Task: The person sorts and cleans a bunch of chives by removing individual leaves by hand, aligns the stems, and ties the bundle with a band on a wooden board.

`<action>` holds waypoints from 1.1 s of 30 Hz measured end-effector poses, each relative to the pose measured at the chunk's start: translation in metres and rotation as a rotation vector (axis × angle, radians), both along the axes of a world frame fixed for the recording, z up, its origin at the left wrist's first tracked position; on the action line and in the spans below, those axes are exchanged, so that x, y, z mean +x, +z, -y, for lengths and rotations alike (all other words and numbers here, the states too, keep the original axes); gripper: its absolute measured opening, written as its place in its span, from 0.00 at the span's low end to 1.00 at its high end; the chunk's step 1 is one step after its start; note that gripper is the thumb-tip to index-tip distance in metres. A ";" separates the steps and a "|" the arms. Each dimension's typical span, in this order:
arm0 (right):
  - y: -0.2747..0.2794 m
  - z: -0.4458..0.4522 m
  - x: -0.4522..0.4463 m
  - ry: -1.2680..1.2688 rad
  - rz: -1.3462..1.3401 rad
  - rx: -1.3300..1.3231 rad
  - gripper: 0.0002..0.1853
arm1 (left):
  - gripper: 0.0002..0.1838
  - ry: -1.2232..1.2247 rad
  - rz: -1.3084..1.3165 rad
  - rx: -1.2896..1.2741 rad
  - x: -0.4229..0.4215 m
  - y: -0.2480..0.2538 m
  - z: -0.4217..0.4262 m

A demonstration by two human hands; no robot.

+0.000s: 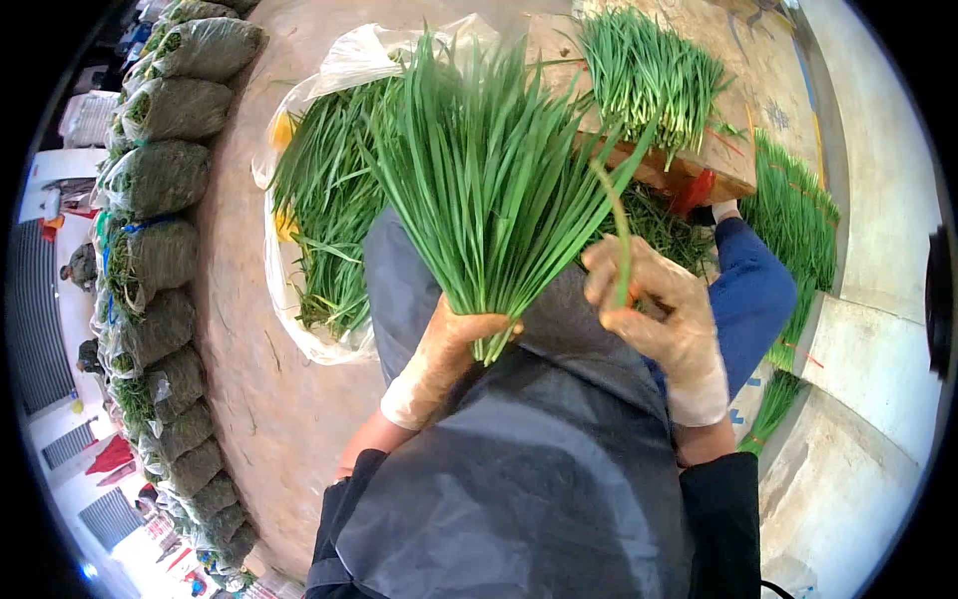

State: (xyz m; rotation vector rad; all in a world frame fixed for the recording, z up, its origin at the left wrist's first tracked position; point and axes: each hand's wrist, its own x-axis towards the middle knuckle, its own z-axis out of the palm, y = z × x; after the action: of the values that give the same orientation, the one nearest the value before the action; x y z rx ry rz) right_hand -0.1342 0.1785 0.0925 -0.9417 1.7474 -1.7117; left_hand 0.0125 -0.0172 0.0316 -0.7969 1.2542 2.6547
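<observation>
A fanned bunch of garlic chives (489,180) stands upright above my lap, its pale stem ends pointing down. My left hand (449,344), in a stained whitish glove, is wrapped round the lower stems. To the right of the bunch, my right hand (659,304), gloved likewise, pinches a single yellowish chive leaf (621,225) that curves up from the fingers. Motion slightly blurs this hand and the leaf. Under both hands lies a dark apron (519,489).
An open plastic sack (284,319) of loose chives lies left. A wooden board (738,165) carries a chive pile (649,80). Tied bundles (798,220) line the right wall. Full sacks (165,180) stand in a row at far left. Loose leaves (664,235) lie below the board.
</observation>
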 end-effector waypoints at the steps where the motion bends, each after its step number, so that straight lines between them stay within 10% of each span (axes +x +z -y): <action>1: -0.005 -0.011 -0.011 0.090 0.001 0.088 0.09 | 0.22 0.008 0.005 -0.059 0.004 0.002 0.003; 4: -0.038 -0.036 -0.026 0.070 -0.370 0.804 0.12 | 0.26 -0.005 0.030 -0.188 0.016 0.003 0.013; 5: -0.047 -0.035 -0.023 -0.175 -0.895 1.091 0.14 | 0.26 -0.035 0.039 -0.226 0.019 0.003 0.015; 8: 0.001 -0.005 -0.027 -0.450 -0.634 0.335 0.13 | 0.27 -0.110 0.054 -0.269 0.027 0.003 0.019; 12: 0.028 0.051 -0.027 -0.147 -1.089 0.015 0.13 | 0.24 -0.172 0.074 -0.208 0.027 0.022 0.015; 19: 0.020 0.080 -0.016 0.019 -1.394 0.354 0.14 | 0.28 -0.359 0.072 -0.359 0.039 0.020 0.022; 33: -0.002 0.069 0.009 0.185 -1.166 0.291 0.10 | 0.31 -0.389 0.138 -0.494 0.063 0.018 0.035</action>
State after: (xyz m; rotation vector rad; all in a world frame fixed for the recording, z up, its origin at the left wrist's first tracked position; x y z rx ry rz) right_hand -0.1249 0.1092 0.0909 -2.0997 2.3387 -0.7004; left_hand 0.0756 -0.0520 0.0499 -0.6804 1.8354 1.9794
